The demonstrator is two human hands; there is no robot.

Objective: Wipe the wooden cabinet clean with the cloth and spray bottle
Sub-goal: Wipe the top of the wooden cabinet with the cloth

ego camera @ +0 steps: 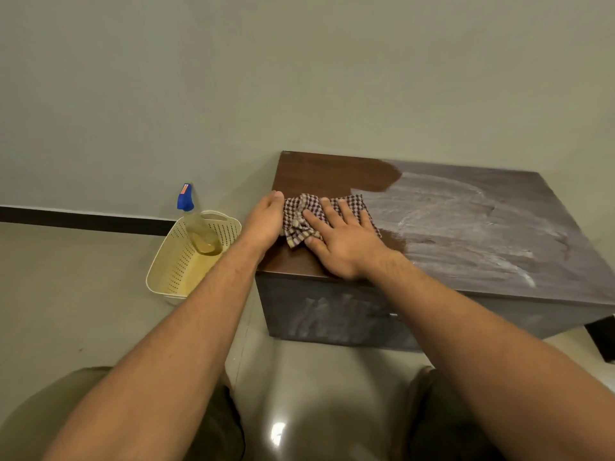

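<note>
At the left of centre in your view, a cream perforated basket [173, 271] sits on the pale floor [83, 311], close to the wall and its dark skirting strip [83, 219]. The spray bottle [196, 224] leans inside it, blue trigger head up, a little yellowish liquid at its base; neither of your hands touches it. Just right of the basket stands the wooden cabinet [466, 227], filling the centre and right of the frame with its back to the wall. Your left hand [264, 221] rests on the cabinet top near its left edge, set against the left side of the checked cloth [299, 224]; its fingers are bunched together, and I cannot tell whether they grip the cloth or only lean on it. The cloth lies crumpled on the top between your hands. Your right hand [342, 241] lies flat over its right half, fingers straight and spread, pressing it down. The top around your hands is bare dark brown; further right it carries a streaky whitish film [449, 207], and the front panel below is smeared too
</note>
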